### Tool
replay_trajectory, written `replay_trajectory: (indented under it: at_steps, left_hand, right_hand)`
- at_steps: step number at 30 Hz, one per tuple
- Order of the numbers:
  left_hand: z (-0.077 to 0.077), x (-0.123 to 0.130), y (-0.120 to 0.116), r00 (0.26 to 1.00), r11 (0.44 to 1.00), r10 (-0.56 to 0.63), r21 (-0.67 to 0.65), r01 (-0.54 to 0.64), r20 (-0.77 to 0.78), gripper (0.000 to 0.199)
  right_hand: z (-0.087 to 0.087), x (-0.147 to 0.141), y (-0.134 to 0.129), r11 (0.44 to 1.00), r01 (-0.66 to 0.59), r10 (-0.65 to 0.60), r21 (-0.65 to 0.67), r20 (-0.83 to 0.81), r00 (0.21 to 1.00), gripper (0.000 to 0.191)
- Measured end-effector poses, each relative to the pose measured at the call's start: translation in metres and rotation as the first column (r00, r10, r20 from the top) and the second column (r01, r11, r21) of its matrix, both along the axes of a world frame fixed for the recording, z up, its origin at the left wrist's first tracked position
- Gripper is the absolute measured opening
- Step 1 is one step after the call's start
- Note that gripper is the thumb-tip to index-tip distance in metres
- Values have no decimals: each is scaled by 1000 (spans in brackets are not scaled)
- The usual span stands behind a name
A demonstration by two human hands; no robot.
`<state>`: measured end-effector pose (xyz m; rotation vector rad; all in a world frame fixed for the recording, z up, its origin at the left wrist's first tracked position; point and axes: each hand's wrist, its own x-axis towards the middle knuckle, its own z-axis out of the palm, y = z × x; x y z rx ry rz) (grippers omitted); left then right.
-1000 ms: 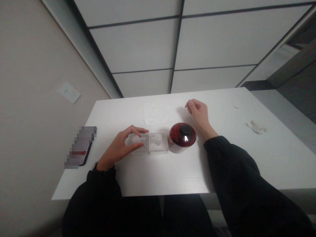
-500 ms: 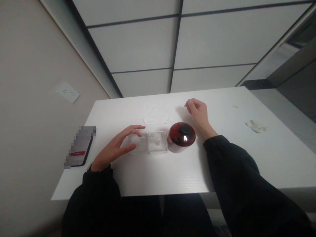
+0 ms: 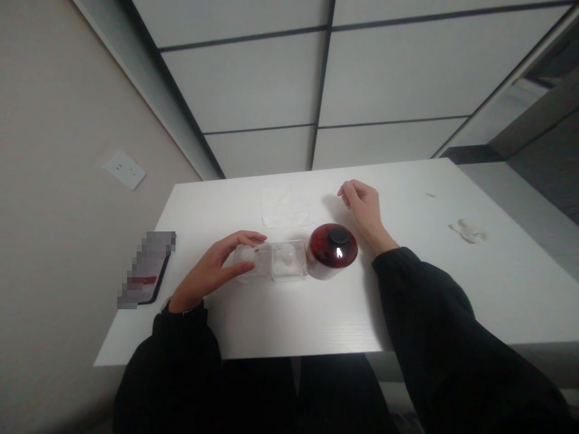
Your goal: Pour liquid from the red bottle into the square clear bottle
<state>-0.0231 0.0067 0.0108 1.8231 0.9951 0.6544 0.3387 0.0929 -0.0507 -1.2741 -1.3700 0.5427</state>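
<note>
My left hand (image 3: 210, 268) wraps around the left compartment of a clear plastic two-compartment box (image 3: 289, 260), thumb along the near side and fingers along the far side. A round white item (image 3: 246, 254) sits in that compartment, and a similar one (image 3: 286, 256) sits in the right compartment. Just right of the box stands a dark red jar (image 3: 332, 250) with a black cap. My right hand (image 3: 360, 211) rests beyond the jar, its fingers loosely curled and holding nothing.
A white cloth (image 3: 286, 207) lies on the white table (image 3: 289, 319) behind the box. A phone (image 3: 147, 271) with a blurred screen lies near the left edge, by the wall with its outlet (image 3: 124, 170). A white crumpled scrap (image 3: 468, 231) lies at the right.
My left hand has closed slightly around the box's left compartment, and its fingers have come down closer. The box, jar and right hand stay in place.
</note>
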Motion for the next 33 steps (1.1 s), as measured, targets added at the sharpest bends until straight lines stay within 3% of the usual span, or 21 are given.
replay_trajectory:
  at_steps: [4, 7, 10, 17, 33]
  left_hand:
    - [-1, 2, 1, 999, 1000, 28, 11, -29, 18, 32]
    - [3, 0, 0, 1000, 1000, -18, 9, 18, -20, 35]
    - [9, -1, -3, 997, 998, -69, -5, 68, -37, 30]
    - [14, 1, -5, 999, 999, -41, -34, 41, 4, 23]
    - [1, -1, -2, 999, 999, 2, -49, 0, 37, 29]
  right_hand:
    - [-1, 1, 0, 1000, 0, 0, -3, 3, 1000, 53]
    - [0, 1, 0, 1000, -2, 2, -5, 7, 1000, 55]
    - [0, 1, 0, 1000, -2, 2, -6, 10, 1000, 57]
    - [0, 0, -1, 1000, -5, 5, -3, 3, 1000, 55]
    - [1, 0, -1, 1000, -15, 15, 9, -8, 1000, 49]
